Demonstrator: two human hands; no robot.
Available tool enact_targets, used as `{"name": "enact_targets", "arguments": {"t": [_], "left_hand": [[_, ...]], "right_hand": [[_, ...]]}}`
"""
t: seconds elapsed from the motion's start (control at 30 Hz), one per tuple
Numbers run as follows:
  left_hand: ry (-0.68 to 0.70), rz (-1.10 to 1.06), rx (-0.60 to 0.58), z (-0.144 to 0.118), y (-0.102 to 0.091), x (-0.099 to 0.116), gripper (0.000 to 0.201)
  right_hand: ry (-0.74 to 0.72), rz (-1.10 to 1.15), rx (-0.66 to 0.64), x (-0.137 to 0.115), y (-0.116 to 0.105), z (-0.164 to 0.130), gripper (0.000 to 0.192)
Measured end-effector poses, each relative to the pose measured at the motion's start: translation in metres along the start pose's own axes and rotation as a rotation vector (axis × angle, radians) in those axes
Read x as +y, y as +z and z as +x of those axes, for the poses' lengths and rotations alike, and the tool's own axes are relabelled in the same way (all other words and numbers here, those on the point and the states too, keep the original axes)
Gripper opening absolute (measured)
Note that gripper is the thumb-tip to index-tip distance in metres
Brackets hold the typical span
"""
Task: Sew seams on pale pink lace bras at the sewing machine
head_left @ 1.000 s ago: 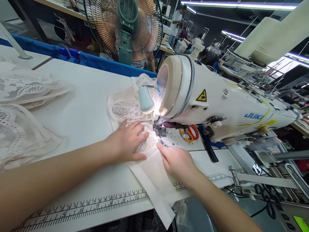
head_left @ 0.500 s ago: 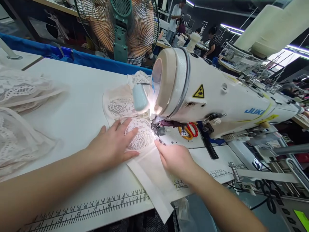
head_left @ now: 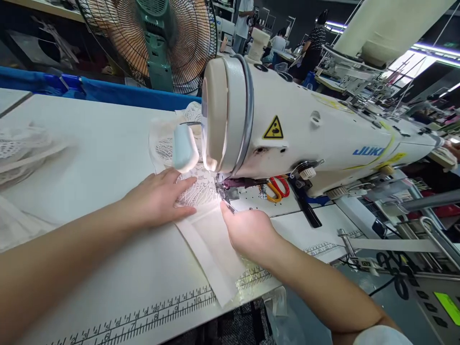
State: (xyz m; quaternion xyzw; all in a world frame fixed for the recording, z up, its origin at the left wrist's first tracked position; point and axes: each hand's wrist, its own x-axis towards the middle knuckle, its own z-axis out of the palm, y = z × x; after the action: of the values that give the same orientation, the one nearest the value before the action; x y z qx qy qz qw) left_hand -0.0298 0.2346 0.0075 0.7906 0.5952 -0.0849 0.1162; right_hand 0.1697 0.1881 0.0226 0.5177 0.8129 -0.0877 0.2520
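Note:
A white lace fabric piece [head_left: 199, 189] lies under the needle area of a sewing machine [head_left: 273, 124], with a plain off-white panel [head_left: 212, 239] hanging over the table's front edge. My left hand [head_left: 161, 196] rests on the lace, its fingers spread and flat, left of the presser foot [head_left: 223, 190]. Close in front of the foot, my right hand [head_left: 249, 232] has its fingers curled at the fabric's right edge. Beside its fingertip shows a thin metal strip [head_left: 230, 207]; whether the hand holds it I cannot tell. The right thumb is hidden.
More white lace pieces [head_left: 25, 153] lie on the table at left. Red-and-orange-handled scissors [head_left: 278, 188] sit behind the needle area. A printed ruler [head_left: 154, 316] runs along the front edge. A large fan [head_left: 158, 48] stands behind; several people are in the background.
The camera view has shifted, so the machine sits further left. The fabric has fed a little away from me, its hanging end drawn up. My left hand stays flat on the lace.

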Motion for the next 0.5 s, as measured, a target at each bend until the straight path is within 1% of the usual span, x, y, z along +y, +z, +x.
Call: {"name": "enact_targets", "arguments": {"t": [0.1,0.17,0.3,0.43,0.5], "left_hand": [[0.001,0.0,-0.027,0.008,-0.005,-0.003,0.082],[0.01,0.007,-0.049,0.01,-0.009,-0.002,0.082],[0.036,-0.019,-0.045,0.014,-0.012,-0.003,0.081],[0.083,-0.051,0.011,0.02,-0.006,-0.014,0.074],[0.126,-0.074,0.102,0.023,-0.001,-0.019,0.069]], "right_hand": [[-0.013,0.026,-0.001,0.001,-0.001,-0.003,0.086],[-0.024,0.048,0.005,0.003,-0.003,-0.008,0.081],[-0.062,0.079,0.072,0.009,0.0,-0.019,0.071],[-0.155,0.083,0.153,0.013,0.011,-0.026,0.066],[-0.181,0.087,0.161,0.015,0.015,-0.028,0.064]]}}
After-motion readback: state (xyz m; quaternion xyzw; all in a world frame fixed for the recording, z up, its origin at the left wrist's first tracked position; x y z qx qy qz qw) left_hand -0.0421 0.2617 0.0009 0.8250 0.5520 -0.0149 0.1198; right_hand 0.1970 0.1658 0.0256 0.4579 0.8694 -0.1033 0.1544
